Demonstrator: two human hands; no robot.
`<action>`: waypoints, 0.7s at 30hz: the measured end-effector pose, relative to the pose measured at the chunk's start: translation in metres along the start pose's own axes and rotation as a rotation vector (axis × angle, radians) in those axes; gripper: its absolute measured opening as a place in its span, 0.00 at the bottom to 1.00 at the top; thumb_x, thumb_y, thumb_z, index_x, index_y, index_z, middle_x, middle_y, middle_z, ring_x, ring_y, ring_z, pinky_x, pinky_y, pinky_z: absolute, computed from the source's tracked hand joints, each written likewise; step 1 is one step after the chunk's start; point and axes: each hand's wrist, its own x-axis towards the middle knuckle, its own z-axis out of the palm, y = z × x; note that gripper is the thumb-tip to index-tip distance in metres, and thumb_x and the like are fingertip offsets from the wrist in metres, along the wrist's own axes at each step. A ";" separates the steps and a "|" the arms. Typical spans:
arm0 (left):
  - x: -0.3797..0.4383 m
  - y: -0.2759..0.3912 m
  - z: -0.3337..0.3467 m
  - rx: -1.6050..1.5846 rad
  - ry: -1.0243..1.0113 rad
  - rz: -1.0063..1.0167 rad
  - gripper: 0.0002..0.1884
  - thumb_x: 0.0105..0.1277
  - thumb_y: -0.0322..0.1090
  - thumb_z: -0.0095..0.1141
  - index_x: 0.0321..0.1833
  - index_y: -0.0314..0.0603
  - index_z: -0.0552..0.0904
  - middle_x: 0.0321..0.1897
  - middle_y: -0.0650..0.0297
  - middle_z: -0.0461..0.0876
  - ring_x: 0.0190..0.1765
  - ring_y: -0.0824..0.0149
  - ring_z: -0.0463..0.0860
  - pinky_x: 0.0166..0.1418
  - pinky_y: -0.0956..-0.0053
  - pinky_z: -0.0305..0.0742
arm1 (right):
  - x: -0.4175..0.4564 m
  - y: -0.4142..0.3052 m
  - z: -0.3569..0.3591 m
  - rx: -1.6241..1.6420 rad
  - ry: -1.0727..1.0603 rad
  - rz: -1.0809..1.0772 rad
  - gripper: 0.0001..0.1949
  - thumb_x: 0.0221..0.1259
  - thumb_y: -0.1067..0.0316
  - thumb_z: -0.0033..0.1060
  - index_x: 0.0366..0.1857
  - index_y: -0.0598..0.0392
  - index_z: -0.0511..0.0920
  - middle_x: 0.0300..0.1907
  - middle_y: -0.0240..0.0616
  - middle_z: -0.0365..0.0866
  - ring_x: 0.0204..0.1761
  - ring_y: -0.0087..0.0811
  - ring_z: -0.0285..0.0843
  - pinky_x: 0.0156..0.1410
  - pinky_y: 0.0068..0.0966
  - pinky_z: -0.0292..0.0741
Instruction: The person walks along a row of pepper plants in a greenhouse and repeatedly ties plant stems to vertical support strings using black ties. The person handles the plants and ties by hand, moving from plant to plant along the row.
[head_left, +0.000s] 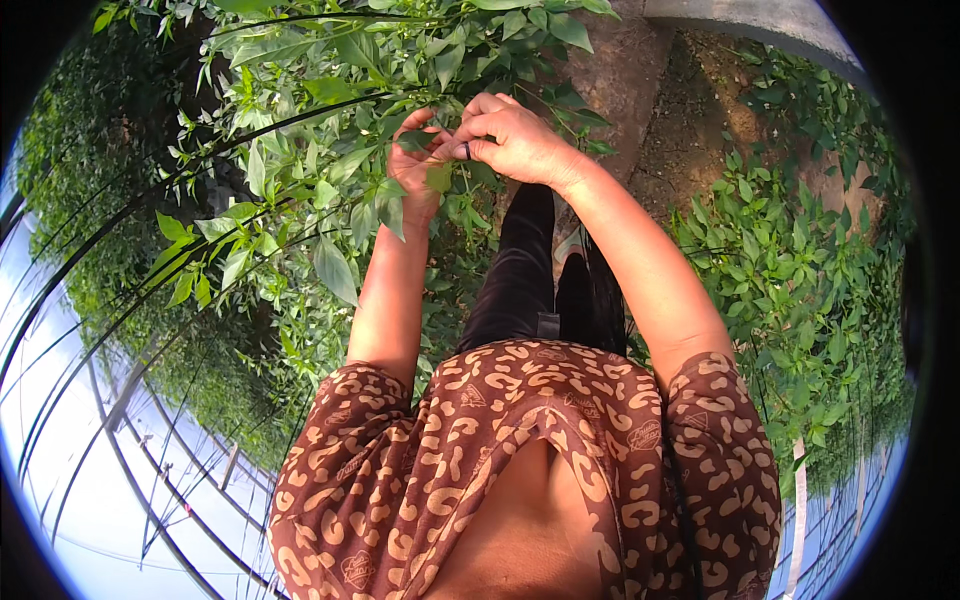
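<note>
My two hands meet at the edge of a bushy green plant (345, 161) that looks like a pepper plant. My right hand (506, 139), with a dark band on its thumb, pinches a thin plant shoot (465, 180) close to the left fingertips. The fingers of my left hand (412, 169) are curled and partly spread, palm up, among the leaves. One leaf (439, 177) covers part of that palm. Whether the left fingers grip the shoot cannot be made out, since leaves and the other hand hide the contact.
Black lines (247, 139) run through the foliage from the left towards my hands. More leafy plants (787, 277) grow on the right, beyond a strip of bare soil (660, 142). A pale concrete-like edge (757, 26) crosses the upper right. Curved frame bars (142, 495) show at lower left.
</note>
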 end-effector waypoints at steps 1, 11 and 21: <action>0.001 0.002 0.002 0.068 0.019 0.017 0.28 0.55 0.17 0.60 0.60 0.32 0.68 0.40 0.59 0.80 0.43 0.66 0.81 0.56 0.72 0.75 | 0.001 -0.001 -0.005 -0.010 -0.026 -0.038 0.09 0.51 0.68 0.63 0.38 0.44 0.84 0.30 0.31 0.79 0.40 0.35 0.76 0.52 0.32 0.74; 0.002 0.011 0.020 0.043 -0.040 -0.029 0.22 0.59 0.17 0.56 0.57 0.33 0.70 0.44 0.55 0.80 0.46 0.64 0.81 0.51 0.71 0.78 | -0.007 0.034 -0.010 -0.155 0.051 0.153 0.08 0.52 0.70 0.60 0.36 0.49 0.82 0.33 0.37 0.83 0.39 0.40 0.80 0.46 0.35 0.75; 0.016 0.007 0.045 0.308 0.063 0.050 0.23 0.56 0.16 0.59 0.55 0.34 0.70 0.41 0.61 0.81 0.47 0.69 0.80 0.52 0.76 0.76 | -0.028 0.056 0.034 0.549 -0.135 0.569 0.07 0.57 0.71 0.59 0.37 0.58 0.80 0.30 0.33 0.81 0.31 0.26 0.75 0.39 0.24 0.72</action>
